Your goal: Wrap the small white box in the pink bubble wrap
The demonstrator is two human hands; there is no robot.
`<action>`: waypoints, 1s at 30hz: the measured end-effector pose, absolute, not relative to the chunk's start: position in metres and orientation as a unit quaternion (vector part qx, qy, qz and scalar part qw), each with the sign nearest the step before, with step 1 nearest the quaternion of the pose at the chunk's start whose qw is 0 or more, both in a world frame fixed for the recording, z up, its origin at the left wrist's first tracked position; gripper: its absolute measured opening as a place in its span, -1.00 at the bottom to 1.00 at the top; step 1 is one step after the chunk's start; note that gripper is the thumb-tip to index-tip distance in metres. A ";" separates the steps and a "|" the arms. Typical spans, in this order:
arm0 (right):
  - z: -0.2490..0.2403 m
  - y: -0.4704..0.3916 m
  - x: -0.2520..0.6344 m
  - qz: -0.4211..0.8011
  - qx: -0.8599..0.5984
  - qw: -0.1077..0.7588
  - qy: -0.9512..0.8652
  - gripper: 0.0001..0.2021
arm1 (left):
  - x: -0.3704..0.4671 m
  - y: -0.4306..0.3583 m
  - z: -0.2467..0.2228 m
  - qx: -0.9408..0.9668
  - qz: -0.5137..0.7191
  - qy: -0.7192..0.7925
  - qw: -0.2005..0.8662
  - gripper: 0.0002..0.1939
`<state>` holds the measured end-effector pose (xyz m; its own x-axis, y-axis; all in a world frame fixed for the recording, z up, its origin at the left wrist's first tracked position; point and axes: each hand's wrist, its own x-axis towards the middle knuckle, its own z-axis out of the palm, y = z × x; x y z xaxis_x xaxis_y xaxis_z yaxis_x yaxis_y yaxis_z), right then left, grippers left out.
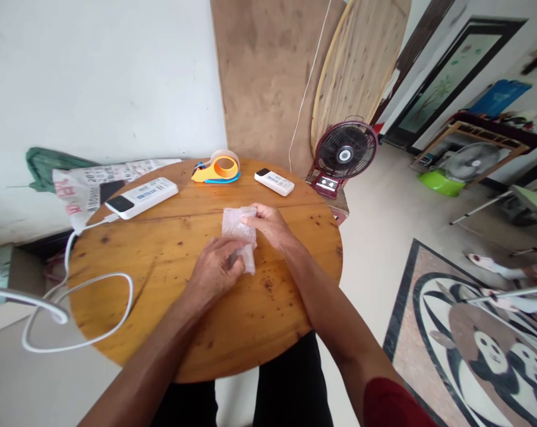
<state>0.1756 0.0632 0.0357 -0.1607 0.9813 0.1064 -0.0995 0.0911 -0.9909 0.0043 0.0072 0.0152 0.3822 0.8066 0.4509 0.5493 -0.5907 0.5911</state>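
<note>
A small piece of clear bubble wrap lies at the middle of the round wooden table, and whether something is inside it cannot be made out. My right hand grips its upper right edge between thumb and fingers. At the lower part of the wrap, my left hand has its fingers bent and pressed together on the plastic, with a loose flap of it sticking out beside the fingertips.
On the table stand an orange and blue tape dispenser, a small white device and a larger white device with a white cable. A fan stands beyond the right edge.
</note>
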 end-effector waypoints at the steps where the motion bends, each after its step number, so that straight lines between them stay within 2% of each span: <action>1: 0.036 0.063 0.175 0.528 -0.407 0.505 -0.548 -0.73 | 0.005 0.008 0.014 0.811 0.369 0.421 0.171 -0.66; 9: 0.037 0.063 0.170 0.491 -0.413 0.500 -0.582 -0.76 | 0.008 0.011 0.006 0.786 0.382 0.458 0.166 -0.70; 17: 0.057 0.044 0.171 0.451 -0.428 0.423 -0.659 -0.84 | 0.008 0.001 0.017 0.724 0.341 0.584 0.136 -0.81; 19: 0.060 0.034 0.173 0.435 -0.436 0.407 -0.675 -0.85 | 0.007 0.000 0.018 0.698 0.336 0.615 0.146 -0.74; 24: 0.054 0.008 0.174 0.415 -0.440 0.397 -0.690 -0.87 | 0.006 0.001 0.016 0.684 0.372 0.599 0.185 -0.39; 26: 0.049 -0.001 0.172 0.396 -0.440 0.400 -0.700 -0.85 | 0.005 0.002 0.014 0.703 0.386 0.560 0.208 -0.43; 30: 0.038 -0.015 0.168 0.345 -0.448 0.415 -0.713 -0.84 | 0.004 0.006 0.010 0.738 0.406 0.488 0.227 -0.63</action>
